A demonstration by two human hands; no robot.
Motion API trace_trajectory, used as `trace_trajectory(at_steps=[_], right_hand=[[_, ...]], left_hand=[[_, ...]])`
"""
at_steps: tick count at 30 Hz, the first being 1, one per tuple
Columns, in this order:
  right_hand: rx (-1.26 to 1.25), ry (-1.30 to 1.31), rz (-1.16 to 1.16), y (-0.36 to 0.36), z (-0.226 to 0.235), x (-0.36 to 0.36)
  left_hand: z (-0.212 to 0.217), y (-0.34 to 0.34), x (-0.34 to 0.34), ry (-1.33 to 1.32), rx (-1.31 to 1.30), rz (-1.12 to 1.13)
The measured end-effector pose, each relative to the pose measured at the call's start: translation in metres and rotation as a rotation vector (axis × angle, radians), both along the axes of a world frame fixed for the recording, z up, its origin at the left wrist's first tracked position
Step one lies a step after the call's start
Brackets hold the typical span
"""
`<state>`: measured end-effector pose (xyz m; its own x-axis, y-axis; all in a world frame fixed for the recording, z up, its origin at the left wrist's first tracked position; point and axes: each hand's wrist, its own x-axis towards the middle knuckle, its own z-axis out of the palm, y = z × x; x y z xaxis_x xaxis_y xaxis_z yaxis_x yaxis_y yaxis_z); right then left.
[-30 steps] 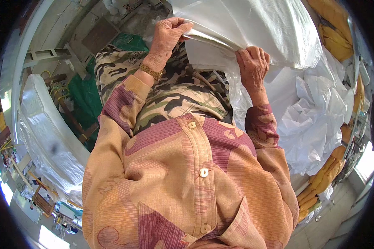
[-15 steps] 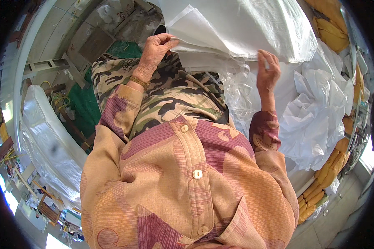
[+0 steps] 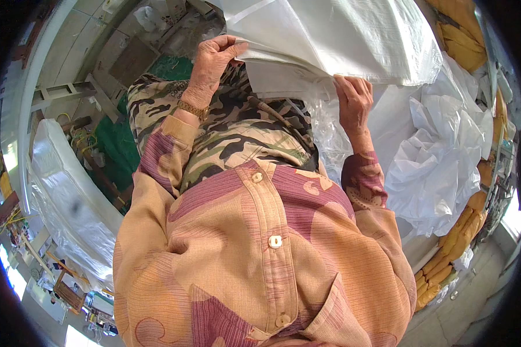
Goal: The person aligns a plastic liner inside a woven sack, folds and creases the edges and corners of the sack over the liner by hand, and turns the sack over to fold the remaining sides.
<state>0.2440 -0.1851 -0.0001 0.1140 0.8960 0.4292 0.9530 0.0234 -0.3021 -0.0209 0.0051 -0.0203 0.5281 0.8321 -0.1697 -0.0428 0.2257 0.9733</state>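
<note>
A large white plastic sheet (image 3: 359, 40), smooth and faintly glossy, spreads over the far side in front of me. My left hand (image 3: 215, 61) pinches its near left corner between thumb and fingers. Farther right, my right hand (image 3: 354, 103) has its fingertips closed on the sheet's near edge. Between the two hands that edge runs in loose folds, and another white layer (image 3: 281, 84) hangs below it, over my camouflage-patterned lap (image 3: 231, 139). How many layers each pinch takes in, I cannot make out.
Crumpled white plastic (image 3: 434, 168) heaps up to my right, with clear film (image 3: 327, 124) beside my lap. Yellow-orange cloth bundles (image 3: 454, 243) line the far right. On the left lie a long plastic-wrapped white pad (image 3: 69, 196), a metal frame (image 3: 61, 95) and green cloth (image 3: 110, 150).
My right hand has moved left and closed on the sheet's edge. My left hand has shifted slightly up and left with the corner. The fanned-out upper corner now lies flatter.
</note>
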Motion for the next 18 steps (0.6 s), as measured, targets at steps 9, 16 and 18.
trace_trajectory(at_steps=[9, 16, 18], right_hand=[[-0.113, 0.166, -0.125, -0.050, -0.010, 0.036], [-0.105, 1.147, -0.565, -0.078, -0.040, 0.099], [0.161, 1.320, -0.805, -0.074, -0.039, 0.104]], left_hand=[[0.012, 0.002, -0.001, -0.053, 0.084, 0.012], [0.015, 0.002, -0.003, -0.056, 0.102, -0.018], [0.015, 0.000, -0.004, -0.047, 0.098, -0.009]])
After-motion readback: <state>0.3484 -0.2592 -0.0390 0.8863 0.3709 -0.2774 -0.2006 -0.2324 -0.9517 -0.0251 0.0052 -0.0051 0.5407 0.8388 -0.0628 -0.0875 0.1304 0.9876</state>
